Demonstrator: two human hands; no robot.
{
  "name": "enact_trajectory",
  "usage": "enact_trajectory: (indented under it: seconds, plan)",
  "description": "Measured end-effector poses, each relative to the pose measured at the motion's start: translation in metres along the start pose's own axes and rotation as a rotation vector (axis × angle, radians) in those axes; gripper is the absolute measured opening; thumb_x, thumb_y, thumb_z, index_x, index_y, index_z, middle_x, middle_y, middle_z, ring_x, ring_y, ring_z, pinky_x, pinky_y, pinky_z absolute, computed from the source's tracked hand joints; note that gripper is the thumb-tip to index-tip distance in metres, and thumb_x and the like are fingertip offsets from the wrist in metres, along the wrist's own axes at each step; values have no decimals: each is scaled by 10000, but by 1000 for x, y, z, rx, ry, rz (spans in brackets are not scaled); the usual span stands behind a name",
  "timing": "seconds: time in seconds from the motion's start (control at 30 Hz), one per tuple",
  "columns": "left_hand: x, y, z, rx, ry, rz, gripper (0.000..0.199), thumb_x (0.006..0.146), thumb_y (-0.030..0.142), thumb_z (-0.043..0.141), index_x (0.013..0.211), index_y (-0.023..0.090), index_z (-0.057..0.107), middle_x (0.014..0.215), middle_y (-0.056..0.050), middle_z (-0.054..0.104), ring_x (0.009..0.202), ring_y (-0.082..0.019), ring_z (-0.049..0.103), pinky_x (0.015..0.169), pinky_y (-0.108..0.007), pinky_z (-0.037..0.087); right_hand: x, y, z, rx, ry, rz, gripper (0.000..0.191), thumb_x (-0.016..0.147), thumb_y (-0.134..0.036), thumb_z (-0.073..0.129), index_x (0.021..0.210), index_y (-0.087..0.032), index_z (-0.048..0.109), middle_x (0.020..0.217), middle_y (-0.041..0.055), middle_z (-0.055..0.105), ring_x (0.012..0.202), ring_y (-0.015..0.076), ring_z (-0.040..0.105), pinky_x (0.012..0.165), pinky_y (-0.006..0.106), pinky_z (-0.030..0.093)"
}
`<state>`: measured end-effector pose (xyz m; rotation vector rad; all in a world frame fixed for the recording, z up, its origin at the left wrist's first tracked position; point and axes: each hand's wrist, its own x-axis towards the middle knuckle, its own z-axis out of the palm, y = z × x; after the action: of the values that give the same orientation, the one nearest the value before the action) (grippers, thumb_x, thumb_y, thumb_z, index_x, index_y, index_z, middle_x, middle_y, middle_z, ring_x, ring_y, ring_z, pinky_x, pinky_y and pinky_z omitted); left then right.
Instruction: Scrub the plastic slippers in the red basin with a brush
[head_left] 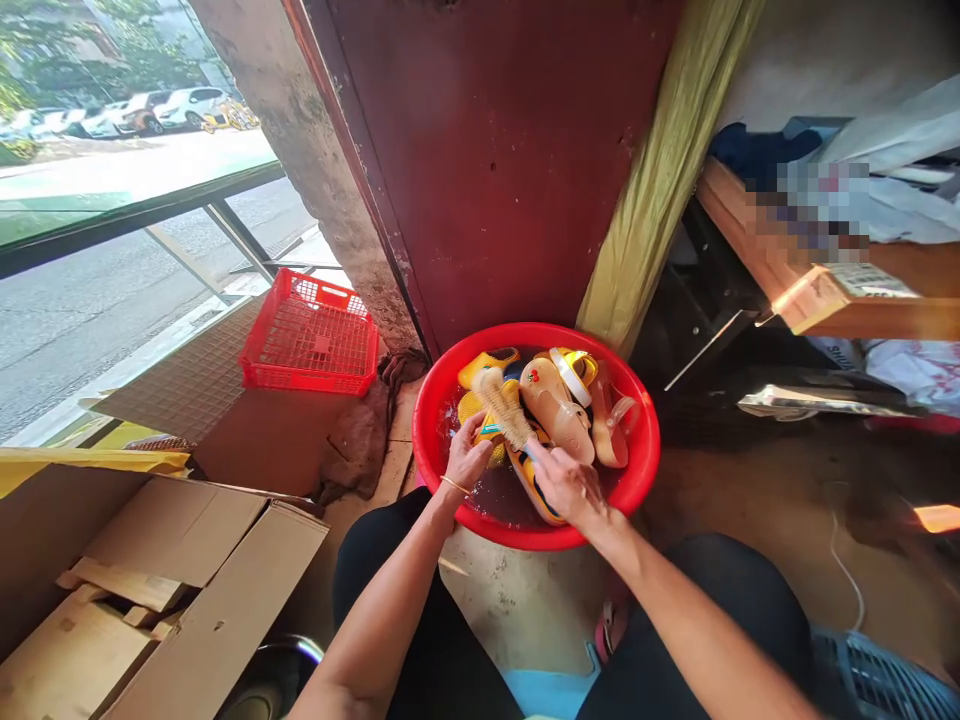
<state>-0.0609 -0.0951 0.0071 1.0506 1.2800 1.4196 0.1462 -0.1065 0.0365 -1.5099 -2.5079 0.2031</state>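
A round red basin (pixel 646 440) holds dark water and several sandals. In my right hand (pixel 568 487) is a brush (pixel 504 408) with pale bristles, lying over a yellow sandal (pixel 491 428) with a green label. My left hand (pixel 469 458) grips the near left side of that sandal. Beige sandals, one (pixel 564 425) beside the brush and another (pixel 611 430) farther right, lie in the basin. A yellow and white strap (pixel 575 374) shows at the back. The part of the sandal under the brush is hidden.
An upturned-rimmed red crate (pixel 319 335) stands on cardboard at the left. Open cardboard boxes (pixel 247 590) are at the lower left. A dark red door (pixel 495 170) rises behind the basin, beside a yellowish curtain (pixel 660 180). A wooden table (pixel 817 300) is at the right.
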Motion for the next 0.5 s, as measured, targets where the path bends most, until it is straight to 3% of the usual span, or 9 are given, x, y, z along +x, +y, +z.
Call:
enact_trajectory:
  seconds: [0.07, 0.13, 0.23, 0.3, 0.4, 0.5]
  plan:
    - [1, 4, -3, -28, -9, -17, 490, 608, 220, 574, 1084, 177, 680, 1063, -61, 740, 993, -257, 683, 856, -354, 550, -2, -3, 1, -14, -28, -29, 537, 1007, -369, 392, 1538, -313, 441, 1040, 87, 731, 812, 208, 703, 656, 266, 520]
    - [2, 6, -9, -42, -14, -33, 504, 603, 240, 594, 1093, 179, 690, 1074, -60, 741, 1005, -265, 683, 851, -351, 552, 2, 7, 0, -23, -15, 47, 530, 1004, -367, 409, 1530, -324, 452, 1056, 81, 738, 825, 204, 712, 677, 262, 527]
    - [5, 4, -19, -109, 32, -93, 555, 614, 270, 612, 1158, 184, 682, 1089, -61, 744, 980, -261, 694, 832, -361, 569, 15, 29, 0, 61, 47, 155, 489, 1002, -334, 411, 1466, -257, 545, 1123, 93, 748, 923, 220, 719, 757, 285, 559]
    - [7, -2, -22, -187, 78, -197, 528, 649, 302, 612, 1159, 184, 673, 1032, -61, 753, 890, -246, 711, 788, -383, 588, 18, 33, 4, 161, 78, 120, 465, 997, -314, 414, 1416, -219, 594, 1180, 96, 744, 1004, 223, 709, 822, 297, 570]
    - [10, -17, -18, -286, 103, -358, 439, 710, 377, 646, 1102, 181, 677, 923, -65, 754, 814, -242, 724, 761, -419, 604, 9, 18, 12, 223, 84, 39, 470, 986, -282, 410, 1414, -206, 590, 1169, 94, 751, 1009, 214, 711, 852, 295, 570]
    - [15, -31, -11, -368, 170, -398, 422, 709, 426, 737, 1036, 165, 684, 904, -87, 754, 835, -245, 735, 793, -422, 609, -10, 3, 11, 195, 34, -25, 481, 981, -284, 424, 1435, -233, 573, 1102, 77, 764, 953, 205, 719, 823, 279, 564]
